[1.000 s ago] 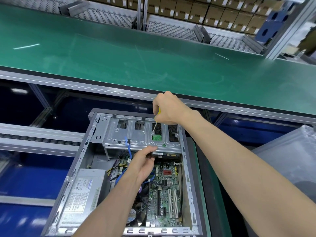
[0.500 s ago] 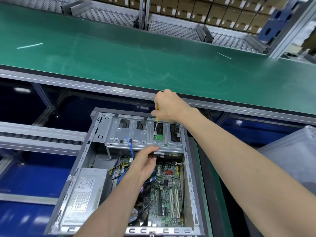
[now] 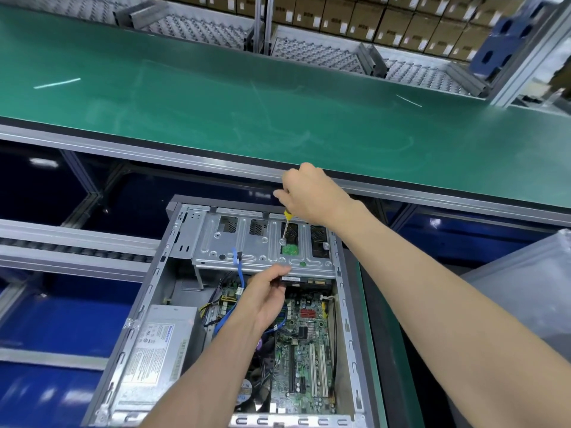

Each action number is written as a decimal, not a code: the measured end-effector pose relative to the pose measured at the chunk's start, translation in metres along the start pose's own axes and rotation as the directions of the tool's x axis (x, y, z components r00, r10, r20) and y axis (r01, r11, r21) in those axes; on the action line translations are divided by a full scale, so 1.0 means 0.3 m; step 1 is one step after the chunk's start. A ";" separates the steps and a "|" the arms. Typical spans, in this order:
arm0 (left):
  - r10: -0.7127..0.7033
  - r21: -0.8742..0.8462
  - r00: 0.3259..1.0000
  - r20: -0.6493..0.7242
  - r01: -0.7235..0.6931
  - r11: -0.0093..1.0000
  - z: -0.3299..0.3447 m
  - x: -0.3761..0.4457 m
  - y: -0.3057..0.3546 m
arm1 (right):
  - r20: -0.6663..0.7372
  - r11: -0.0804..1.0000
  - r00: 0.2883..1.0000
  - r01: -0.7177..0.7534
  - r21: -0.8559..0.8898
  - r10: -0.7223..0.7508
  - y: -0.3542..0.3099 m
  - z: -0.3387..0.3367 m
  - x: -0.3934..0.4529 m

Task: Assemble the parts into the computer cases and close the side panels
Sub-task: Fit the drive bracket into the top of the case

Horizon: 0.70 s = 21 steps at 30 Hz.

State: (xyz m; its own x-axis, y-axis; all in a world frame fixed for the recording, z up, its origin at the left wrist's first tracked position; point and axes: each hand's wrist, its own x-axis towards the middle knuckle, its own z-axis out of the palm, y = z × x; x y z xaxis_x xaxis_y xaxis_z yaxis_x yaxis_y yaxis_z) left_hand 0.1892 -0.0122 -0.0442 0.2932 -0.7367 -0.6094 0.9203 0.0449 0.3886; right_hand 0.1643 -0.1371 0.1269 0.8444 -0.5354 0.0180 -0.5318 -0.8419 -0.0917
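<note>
One open computer case (image 3: pixel 349 329) lies on its side below the green conveyor belt (image 3: pixel 278 97), its side panel off and out of sight. Farthest left inside sits one boxy power supply (image 3: pixel 154 359), likely the heaviest part and best left alone. Next comes one blue data cable (image 3: pixel 239 273), soft and easily snagged. The left hand (image 3: pixel 265 295) reaches under the steel drive cage (image 3: pixel 262 242), thumb and fingers pinching the edge of one drive (image 3: pixel 304 281) slid in beneath it; that drive is stiff, fairly dense and shock-sensitive, so holding it by its edges, clear of the green board showing through the cage, seems wise. Right of that, the right hand (image 3: pixel 309 193) is closed around one yellow-handled screwdriver (image 3: pixel 285 227), tip set on a screw (image 3: pixel 282 241) in the cage top. The screw is tiny and could slip off. One motherboard (image 3: pixel 309 344), fragile, fills the case floor at right.
</note>
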 end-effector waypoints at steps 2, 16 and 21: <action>0.000 -0.005 1.000 -0.002 0.000 1.000 0.000 0.002 0.000 | -0.038 0.998 0.999 0.028 -0.061 -0.030 -0.013 0.000 -0.008; -0.002 0.005 1.000 0.014 0.002 1.000 -0.007 0.007 0.000 | 0.080 0.996 0.994 0.070 0.047 -0.073 -0.010 -0.017 -0.023; 0.007 0.007 1.000 0.018 -0.007 1.000 -0.011 0.010 0.001 | -0.030 0.997 0.999 0.030 -0.068 -0.032 -0.018 0.004 -0.023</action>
State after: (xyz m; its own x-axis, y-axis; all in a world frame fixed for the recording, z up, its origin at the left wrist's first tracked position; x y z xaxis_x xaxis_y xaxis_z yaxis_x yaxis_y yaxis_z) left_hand 0.1913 -0.0121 -0.0482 0.2951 -0.7486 -0.5937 0.9163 0.0458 0.3978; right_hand 0.1614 -0.1287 0.1261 0.8589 -0.5096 0.0506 -0.5091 -0.8604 -0.0230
